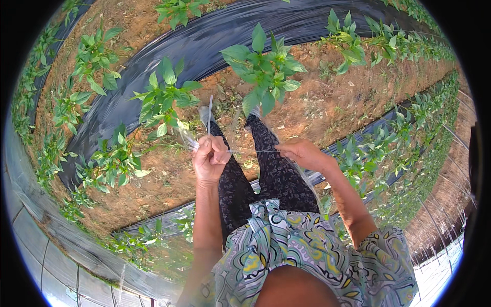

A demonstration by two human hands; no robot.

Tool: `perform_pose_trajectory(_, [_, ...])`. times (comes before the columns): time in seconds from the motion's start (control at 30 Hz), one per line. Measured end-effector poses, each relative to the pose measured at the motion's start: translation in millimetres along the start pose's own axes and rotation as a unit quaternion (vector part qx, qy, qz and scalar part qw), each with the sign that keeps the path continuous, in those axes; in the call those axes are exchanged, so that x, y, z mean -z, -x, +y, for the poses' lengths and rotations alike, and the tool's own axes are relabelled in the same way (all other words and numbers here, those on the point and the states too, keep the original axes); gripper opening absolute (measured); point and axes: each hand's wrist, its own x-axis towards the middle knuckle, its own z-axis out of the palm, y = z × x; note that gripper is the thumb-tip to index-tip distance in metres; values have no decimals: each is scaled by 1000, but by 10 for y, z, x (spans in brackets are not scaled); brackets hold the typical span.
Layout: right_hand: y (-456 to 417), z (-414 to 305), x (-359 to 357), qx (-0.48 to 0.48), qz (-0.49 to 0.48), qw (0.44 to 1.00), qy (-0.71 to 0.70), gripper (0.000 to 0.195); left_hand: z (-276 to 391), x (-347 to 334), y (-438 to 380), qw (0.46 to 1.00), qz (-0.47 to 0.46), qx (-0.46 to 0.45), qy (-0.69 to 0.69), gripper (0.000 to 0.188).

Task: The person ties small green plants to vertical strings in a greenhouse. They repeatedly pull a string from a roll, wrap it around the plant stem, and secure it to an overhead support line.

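My left hand (210, 159) is closed around a pale thin strip (210, 115), whose free end sticks up past my thumb. A wad of see-through plastic strands (188, 139) shows at the far side of that fist. A thin pale cord (253, 151) runs level from the left fist, across my trousers, to my right hand (305, 153), which pinches it between thumb and fingers. Leafy green plants, likely peppers, stand just beyond the hands: one (165, 98) ahead of the left hand, another (266, 67) past my feet.
Black plastic mulch film (195, 46) curves along the bed beyond the near plants. Bare brown soil (318, 115) lies around my feet. More plant rows (406, 130) stretch off at right. Greenhouse sheeting (57, 261) rises at lower left, with thin poles (441, 230) at lower right.
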Motion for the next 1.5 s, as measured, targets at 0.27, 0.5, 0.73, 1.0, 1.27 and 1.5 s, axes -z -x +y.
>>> perform_pose_trajectory(0.27, [-1026,-662,-64,-8,215,963,-162,45,178,411,-312,999,12,41,-20,29])
perform_pose_trajectory(0.5, [-1472,-204,-779,-96,-8,880,-465,35,120,839,-444,985,39,66,-152,31])
perform_pose_trajectory(0.73, [-1894,183,-1186,-68,182,880,-434,23,-113,1308,-614,954,107,174,-218,24])
perform_pose_trajectory(1.0, [-2079,492,-1328,-140,110,758,-628,38,-219,1590,-749,985,135,106,-18,25])
perform_pose_trajectory(1.27, [-2013,736,-1184,-122,-133,821,-542,42,-300,1787,-906,982,116,117,-95,27])
perform_pose_trajectory(1.5, [-2025,955,-1717,-152,32,728,-667,30,-233,2069,-1173,942,32,259,-211,22])
